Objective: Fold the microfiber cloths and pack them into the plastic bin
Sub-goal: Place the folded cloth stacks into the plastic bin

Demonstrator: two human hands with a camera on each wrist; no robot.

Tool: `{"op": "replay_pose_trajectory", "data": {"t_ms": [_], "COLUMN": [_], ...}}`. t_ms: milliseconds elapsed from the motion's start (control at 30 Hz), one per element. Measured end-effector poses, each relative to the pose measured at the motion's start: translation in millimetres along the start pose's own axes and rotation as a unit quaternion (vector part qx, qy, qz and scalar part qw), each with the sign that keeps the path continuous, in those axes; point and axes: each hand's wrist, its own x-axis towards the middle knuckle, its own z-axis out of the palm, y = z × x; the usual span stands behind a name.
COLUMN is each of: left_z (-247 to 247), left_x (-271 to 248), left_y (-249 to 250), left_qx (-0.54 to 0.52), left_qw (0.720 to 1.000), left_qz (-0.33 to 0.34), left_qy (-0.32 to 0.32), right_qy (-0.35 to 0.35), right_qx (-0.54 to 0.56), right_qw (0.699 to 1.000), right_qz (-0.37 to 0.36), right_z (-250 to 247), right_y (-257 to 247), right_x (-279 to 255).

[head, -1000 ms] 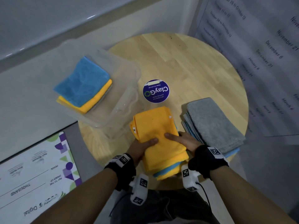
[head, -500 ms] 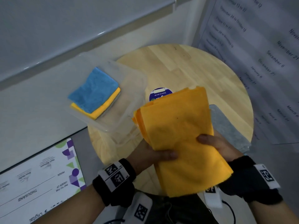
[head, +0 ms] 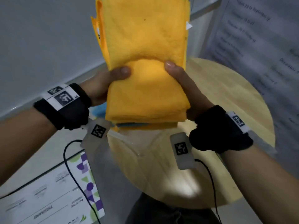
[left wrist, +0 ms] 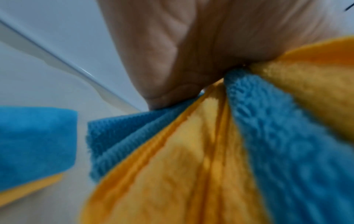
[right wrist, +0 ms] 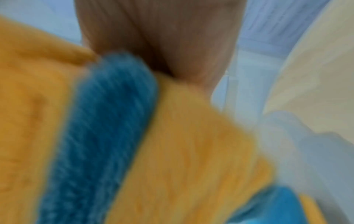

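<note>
Both hands grip one stack of folded cloths (head: 145, 88), yellow with blue layers: my left hand (head: 103, 84) and right hand (head: 187, 88) pinch it, thumbs on top, lifted above the table (head: 226, 97). Carrying step, I judge; next, lower it flat into the bin, hidden here.

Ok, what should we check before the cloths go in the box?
1. Both hands holding the stack of cloths: ok, left hand and right hand grip its sides.
2. Stack lifted off the round table: ok.
3. Layers neat: not ok, yellow and blue edges fan apart by the left wrist.
4. Plastic bin in sight: cannot tell, the stack hides it.
5. Room in the bin beside the folded blue cloth: cannot tell.
</note>
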Motion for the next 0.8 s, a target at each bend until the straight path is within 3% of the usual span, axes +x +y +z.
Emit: {"op": "replay_pose_trajectory", "data": {"t_ms": [167, 333, 500, 567, 633, 800], "left_z": [-55, -95, -119, -122, -121, -111], "left_x": [17, 37, 61, 68, 77, 106], "left_y": [-10, -43, -75, -89, -102, -138], "left_qx": [-0.009, 0.01, 0.038, 0.068, 0.084, 0.098], "left_qw": [0.998, 0.991, 0.97, 0.954, 0.935, 0.913], "left_qz": [-0.056, -0.13, -0.239, -0.285, -0.328, -0.377], "left_qy": [0.008, 0.002, -0.031, -0.07, -0.109, -0.122], "right_qy": [0.004, 0.037, 0.219, 0.204, 0.165, 0.177], "right_qx": [-0.115, -0.256, -0.354, -0.434, -0.465, -0.53], "right_qw": [0.992, 0.962, 0.909, 0.875, 0.861, 0.821], "right_qz": [0.05, 0.091, 0.027, 0.073, 0.127, 0.116], "right_z": [14, 7, -23, -31, -33, -31], "right_y": [14, 36, 63, 76, 84, 91], "right_x": [41, 61, 66, 67, 69, 77]}}
